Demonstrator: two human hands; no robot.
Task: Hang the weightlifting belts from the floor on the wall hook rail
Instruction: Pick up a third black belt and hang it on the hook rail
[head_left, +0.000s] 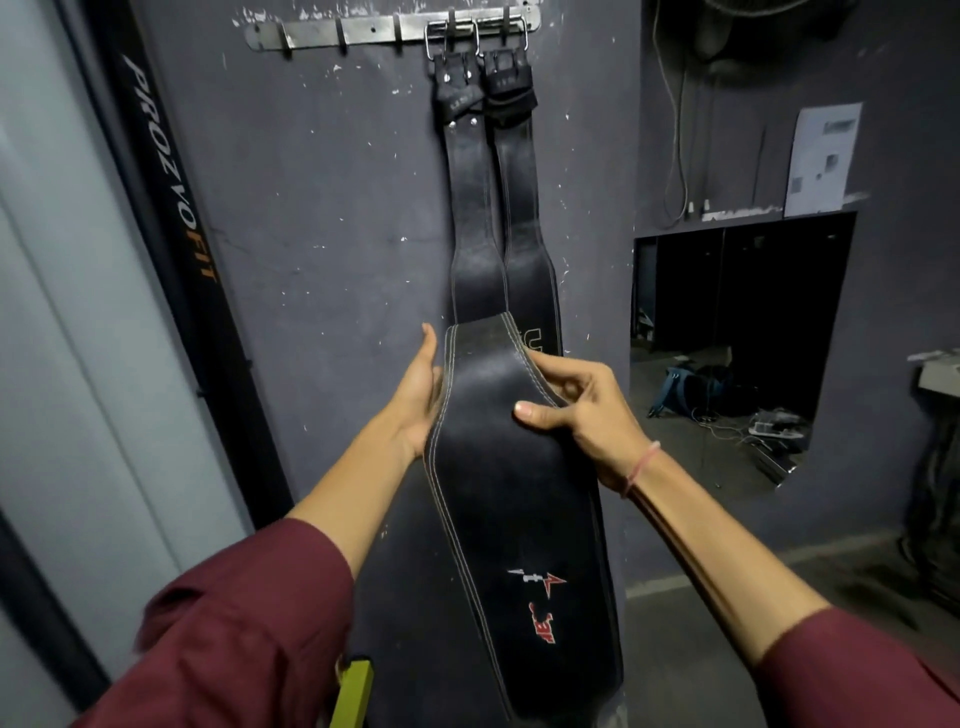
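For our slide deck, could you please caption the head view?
Left hand touches and right hand pinches a black belt below two buckles hooked on the wall rail.

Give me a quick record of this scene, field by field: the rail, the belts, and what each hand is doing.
rail: hook rail high on the dark wall
hung belts: left hanging belt and right hanging belt, black, buckles over hooks at the rail's right end
free hooks: several towards the left
held belt: held belt, wide, black, red and white logo, in front of the hung pair
left hand: left hand flat against its left edge
right hand: right hand, fingers and thumb pinching its right edge
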